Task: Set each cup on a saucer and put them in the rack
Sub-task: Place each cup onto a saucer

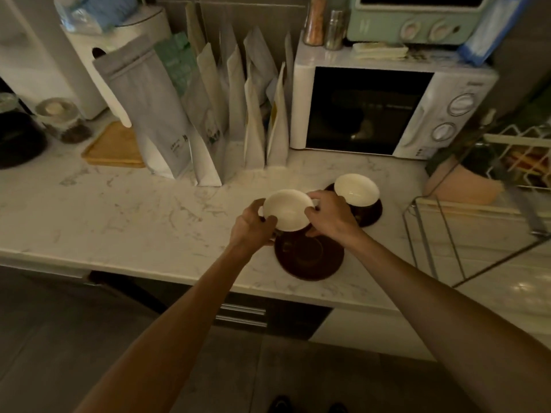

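- The white marble-patterned worktop (pixel 119 210) carries everything I am working with; a white microwave oven (pixel 387 108) stands at its far right, and a row of upright paper pouches (pixel 208 114) leans against the wall to the left of it.
- The wire dish rack (pixel 447 234) sits at the right edge, well apart from the cups. I see no cup or saucer in the part of it that shows, so the racking step looks wholly undone.
- A dark brown round saucer (pixel 310 257) lies bare on the near part of the worktop, just under my hands.
- A second dark brown saucer (pixel 369 213) lies further right and already bears a white-lined cup (pixel 356 189), so I judge one pair is made.
- The other white-lined cup (pixel 287 210) is held just above the far edge of the bare saucer, not yet set down.
- My left hand (pixel 253 225) grips that cup's left side, fingers curled round it.
- My right hand (pixel 328 216) pinches its right rim.
- Left to do, as I judge: seat this cup, then carry both pairs to the rack.
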